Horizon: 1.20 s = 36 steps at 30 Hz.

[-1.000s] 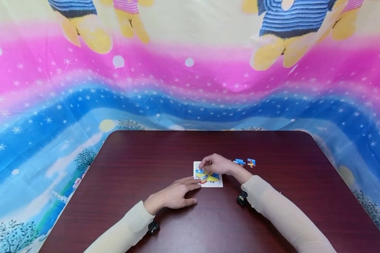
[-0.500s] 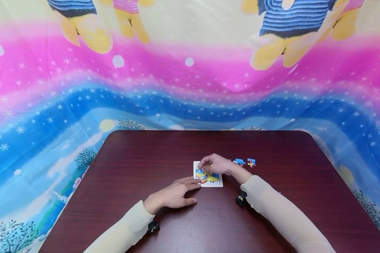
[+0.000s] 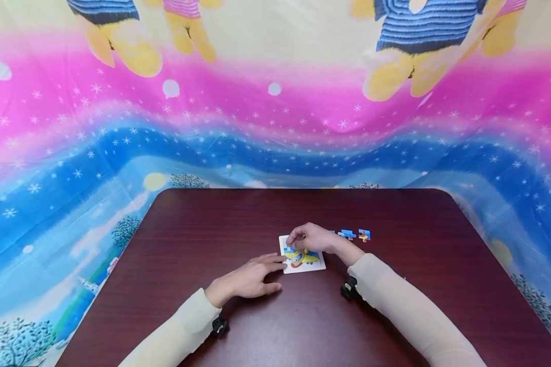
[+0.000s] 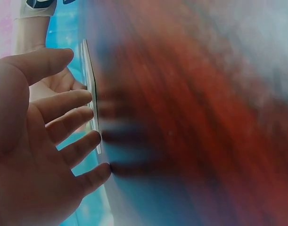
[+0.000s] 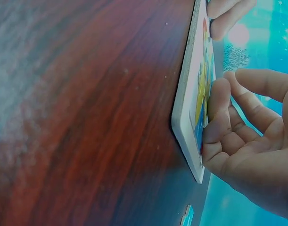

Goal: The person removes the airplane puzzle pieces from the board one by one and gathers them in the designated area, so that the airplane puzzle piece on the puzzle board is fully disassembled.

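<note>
A small jigsaw puzzle in a white frame, with a yellow and blue picture, lies tilted a little on the table. Straight and spread, the fingers of my left hand reach its left edge; in the left wrist view, fingertips of the left hand are right at the board's side. My right hand is bent over the upper part of the puzzle, thumb and forefinger tips close together. The right wrist view has the right hand's curled lower fingers against the picture. I cannot tell whether a piece is between its fingertips.
Loose jigsaw pieces lie right of the board: a blue one, a blue, yellow and red one, and another partly hidden by the right wrist. The dark wooden table ends at a printed cloth backdrop.
The framed puzzle has turned slightly counterclockwise, its left side nearer to me. My left hand has shifted a little left and away from me; my right hand has barely moved.
</note>
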Motion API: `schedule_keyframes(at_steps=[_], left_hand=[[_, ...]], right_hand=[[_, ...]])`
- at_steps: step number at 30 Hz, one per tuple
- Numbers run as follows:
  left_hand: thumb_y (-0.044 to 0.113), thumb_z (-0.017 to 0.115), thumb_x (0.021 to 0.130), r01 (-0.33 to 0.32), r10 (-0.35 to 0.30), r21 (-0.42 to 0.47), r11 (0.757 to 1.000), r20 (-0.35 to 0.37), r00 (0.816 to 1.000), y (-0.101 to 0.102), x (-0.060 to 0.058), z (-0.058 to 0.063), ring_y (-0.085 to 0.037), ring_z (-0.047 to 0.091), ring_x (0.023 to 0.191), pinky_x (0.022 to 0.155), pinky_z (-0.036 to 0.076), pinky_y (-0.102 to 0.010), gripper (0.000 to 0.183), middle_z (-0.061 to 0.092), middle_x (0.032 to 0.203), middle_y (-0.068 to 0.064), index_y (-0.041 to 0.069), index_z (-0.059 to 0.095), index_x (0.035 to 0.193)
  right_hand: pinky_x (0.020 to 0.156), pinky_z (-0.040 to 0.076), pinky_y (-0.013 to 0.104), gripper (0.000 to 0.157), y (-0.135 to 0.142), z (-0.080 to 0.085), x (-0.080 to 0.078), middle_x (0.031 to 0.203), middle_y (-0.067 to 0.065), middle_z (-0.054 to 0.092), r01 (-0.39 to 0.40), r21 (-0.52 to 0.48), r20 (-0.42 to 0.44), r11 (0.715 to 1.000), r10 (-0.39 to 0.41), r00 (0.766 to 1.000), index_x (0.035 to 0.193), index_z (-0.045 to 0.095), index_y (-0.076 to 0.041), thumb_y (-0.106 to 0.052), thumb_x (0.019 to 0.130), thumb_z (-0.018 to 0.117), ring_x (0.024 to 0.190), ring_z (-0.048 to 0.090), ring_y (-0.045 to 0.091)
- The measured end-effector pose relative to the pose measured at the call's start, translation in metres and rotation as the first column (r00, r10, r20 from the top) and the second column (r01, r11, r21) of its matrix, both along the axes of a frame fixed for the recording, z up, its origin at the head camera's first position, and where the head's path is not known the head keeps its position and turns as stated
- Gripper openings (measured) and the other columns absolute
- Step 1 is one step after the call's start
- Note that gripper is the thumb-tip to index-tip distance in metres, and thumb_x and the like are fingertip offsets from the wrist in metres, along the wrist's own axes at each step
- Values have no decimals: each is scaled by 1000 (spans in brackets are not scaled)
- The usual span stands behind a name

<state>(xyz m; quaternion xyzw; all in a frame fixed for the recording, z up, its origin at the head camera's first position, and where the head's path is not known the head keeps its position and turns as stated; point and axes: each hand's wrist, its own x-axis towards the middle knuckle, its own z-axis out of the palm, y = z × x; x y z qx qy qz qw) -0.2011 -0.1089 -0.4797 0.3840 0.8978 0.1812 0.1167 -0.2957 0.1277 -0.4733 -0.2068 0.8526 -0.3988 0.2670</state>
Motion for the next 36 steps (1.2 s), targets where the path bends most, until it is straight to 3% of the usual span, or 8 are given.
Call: schedule_keyframes(at_steps=[16, 36], left_hand=[[29, 64, 96, -23, 23, 14, 1000, -1, 1000, -6, -12, 0, -37, 37, 147, 118, 33, -53, 53, 47, 155, -9, 7, 55, 143], [29, 63, 96, -24, 24, 9, 1000, 23, 999, -6, -14, 1, -37, 35, 148, 118, 32, -55, 53, 45, 156, -9, 7, 53, 144]], right_hand=[[76, 50, 29, 16, -2, 2, 1, 103, 4, 70, 13, 10, -14, 1000, -13, 1000, 107, 73, -10, -8, 95, 63, 88, 60, 16], [75, 51, 30, 15, -1, -2, -3, 101, 6, 69, 55, -20, 34, 998, -54, 998, 105, 73, -9, -6, 94, 64, 87, 60, 17]])
